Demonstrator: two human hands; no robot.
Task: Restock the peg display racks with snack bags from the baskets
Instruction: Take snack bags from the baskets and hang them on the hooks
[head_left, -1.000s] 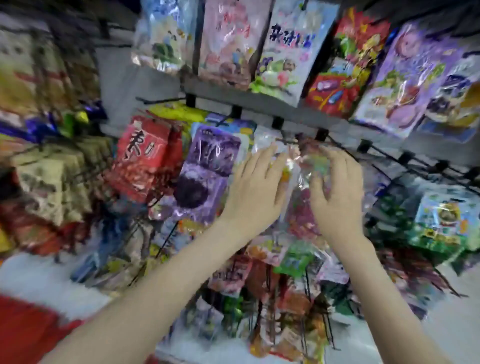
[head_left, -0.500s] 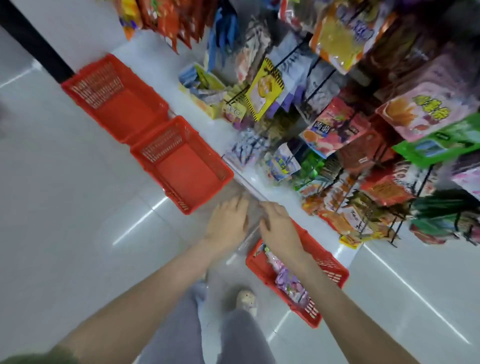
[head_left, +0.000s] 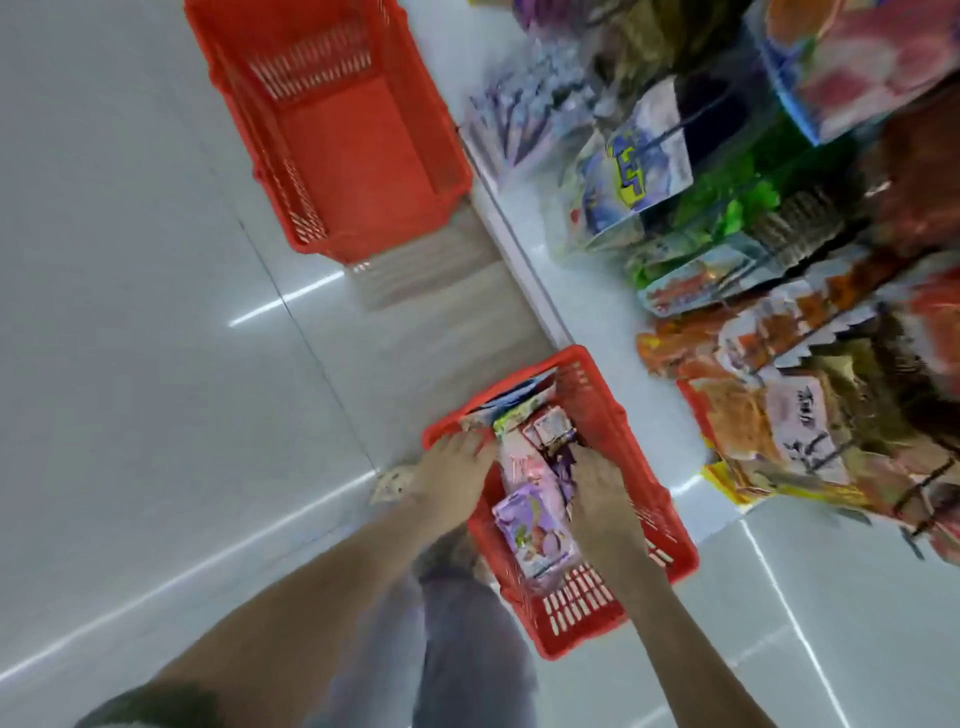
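The left hand (head_left: 458, 470) rests flat-fingered in the red slotted plastic basket (head_left: 610, 413); the right hand (head_left: 597, 491) shows an unclear grip. Best lift the glossy purple snack bag (head_left: 530, 522) by its header.

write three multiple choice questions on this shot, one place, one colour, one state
1. Where are the left hand and right hand? A on the pegs B in the near basket C behind the back
2. What colour are both baskets? A blue B red C green
3. The far basket is: A empty B full of bags C upside down
Answers: B, both hands reach among its snack bags; B, both are red plastic; A, its visible inside is bare.
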